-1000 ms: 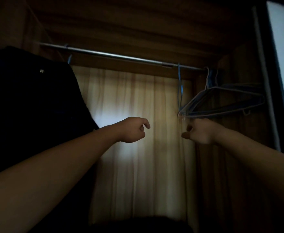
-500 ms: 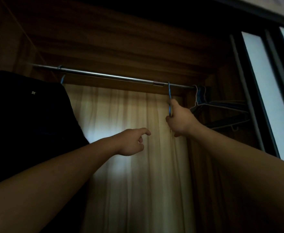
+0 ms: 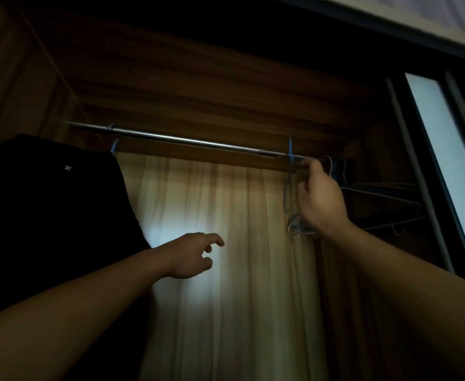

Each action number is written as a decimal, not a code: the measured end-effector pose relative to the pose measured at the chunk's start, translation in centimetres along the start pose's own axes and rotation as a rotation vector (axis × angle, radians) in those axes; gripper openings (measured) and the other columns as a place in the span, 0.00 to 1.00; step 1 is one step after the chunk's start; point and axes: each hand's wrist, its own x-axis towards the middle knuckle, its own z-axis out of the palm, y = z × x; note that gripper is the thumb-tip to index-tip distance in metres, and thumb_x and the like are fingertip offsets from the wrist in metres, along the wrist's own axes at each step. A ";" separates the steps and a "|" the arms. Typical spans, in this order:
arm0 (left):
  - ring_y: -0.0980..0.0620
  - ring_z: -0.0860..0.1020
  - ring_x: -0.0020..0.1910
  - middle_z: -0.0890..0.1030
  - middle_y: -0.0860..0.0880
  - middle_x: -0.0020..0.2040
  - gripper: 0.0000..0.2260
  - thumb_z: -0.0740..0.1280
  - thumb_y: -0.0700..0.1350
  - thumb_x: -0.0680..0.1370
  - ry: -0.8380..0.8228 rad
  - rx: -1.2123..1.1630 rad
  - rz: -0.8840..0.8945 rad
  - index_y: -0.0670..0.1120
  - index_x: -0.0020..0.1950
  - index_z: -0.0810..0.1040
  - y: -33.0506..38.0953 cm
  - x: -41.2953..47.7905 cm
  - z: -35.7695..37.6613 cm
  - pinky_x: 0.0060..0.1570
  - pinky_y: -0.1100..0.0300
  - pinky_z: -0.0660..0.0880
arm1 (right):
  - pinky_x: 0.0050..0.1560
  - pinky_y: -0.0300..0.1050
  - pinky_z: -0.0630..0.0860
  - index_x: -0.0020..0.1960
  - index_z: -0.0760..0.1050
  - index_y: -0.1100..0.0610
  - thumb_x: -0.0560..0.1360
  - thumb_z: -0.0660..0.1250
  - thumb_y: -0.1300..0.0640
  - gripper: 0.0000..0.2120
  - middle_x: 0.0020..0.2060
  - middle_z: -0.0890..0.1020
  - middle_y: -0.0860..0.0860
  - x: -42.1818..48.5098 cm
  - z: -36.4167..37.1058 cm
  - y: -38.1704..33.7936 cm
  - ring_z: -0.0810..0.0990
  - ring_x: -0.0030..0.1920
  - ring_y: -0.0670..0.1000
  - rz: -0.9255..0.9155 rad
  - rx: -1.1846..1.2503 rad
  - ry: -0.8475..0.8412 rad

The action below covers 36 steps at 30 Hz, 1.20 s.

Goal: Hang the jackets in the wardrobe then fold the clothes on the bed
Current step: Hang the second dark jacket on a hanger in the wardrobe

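A metal rail (image 3: pixel 187 140) runs across the top of the dim wooden wardrobe. A dark jacket (image 3: pixel 49 204) hangs from it at the left on a blue hanger. My right hand (image 3: pixel 320 200) is raised just under the rail's right part and grips a blue wire hanger (image 3: pixel 290 155) whose hook sits on the rail; the hanger's body is blurred beside my palm. My left hand (image 3: pixel 195 254) hovers lower, in front of the curtain, fingers loosely spread and holding nothing.
Several empty hangers (image 3: pixel 380 199) hang bunched at the rail's right end against the wardrobe side. A pale backlit curtain (image 3: pixel 226 243) fills the back. A sliding door with frosted panels (image 3: pixel 446 149) stands at the right.
My right hand has risen from the hanger's lower part to just under the rail, at its hook. The view has tilted upward. My left hand has hardly moved.
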 end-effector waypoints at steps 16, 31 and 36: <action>0.46 0.60 0.78 0.59 0.43 0.80 0.34 0.63 0.57 0.82 0.159 -0.269 -0.143 0.45 0.82 0.53 1.2 -1.0 5.4 0.71 0.60 0.58 | 0.20 0.43 0.72 0.53 0.76 0.57 0.80 0.53 0.71 0.16 0.44 0.79 0.54 -10.9 -3.7 1.4 0.78 0.24 0.56 0.392 0.613 -0.050; 0.63 0.69 0.28 0.73 0.61 0.28 0.10 0.65 0.56 0.78 0.052 -0.699 -0.293 0.55 0.38 0.74 -2.0 -12.9 24.8 0.32 0.64 0.66 | 0.26 0.40 0.66 0.44 0.76 0.53 0.74 0.53 0.75 0.21 0.41 0.71 0.61 -34.8 7.0 13.4 0.70 0.34 0.56 0.776 0.219 -0.755; 0.65 0.72 0.32 0.76 0.59 0.32 0.13 0.66 0.50 0.82 -0.021 -0.654 -0.389 0.51 0.38 0.75 -4.3 -14.3 27.2 0.39 0.64 0.69 | 0.60 0.53 0.75 0.66 0.74 0.59 0.76 0.60 0.71 0.20 0.58 0.79 0.63 -38.8 10.8 17.3 0.78 0.58 0.62 0.625 0.001 -1.020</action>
